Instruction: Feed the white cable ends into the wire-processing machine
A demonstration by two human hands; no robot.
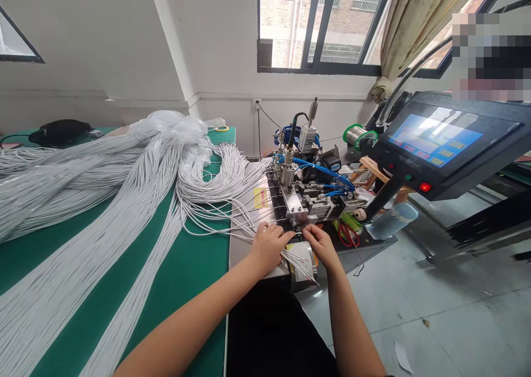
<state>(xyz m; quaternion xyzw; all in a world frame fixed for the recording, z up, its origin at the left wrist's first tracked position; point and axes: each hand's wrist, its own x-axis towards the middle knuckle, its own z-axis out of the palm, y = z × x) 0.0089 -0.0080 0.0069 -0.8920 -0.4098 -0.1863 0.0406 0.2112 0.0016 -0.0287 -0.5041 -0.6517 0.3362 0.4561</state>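
Observation:
My left hand (267, 245) is closed round a bunch of thin white cables (215, 211) at the edge of the metal plate, their ends fanning out to the right past a roll of tape (305, 258). My right hand (321, 244) pinches a single cable end right below the metal clamp block (296, 205) of the small machine (309, 186). Both hands sit close together in front of that machine.
Big bundles of white cables (91, 200) cover the green table (194, 277). A touch-screen control box (440, 139) stands at the right. Red-handled scissors (347, 234), a wire spool (360, 136) and a blue cup (392, 219) lie by the machine. Grey floor lies at the right.

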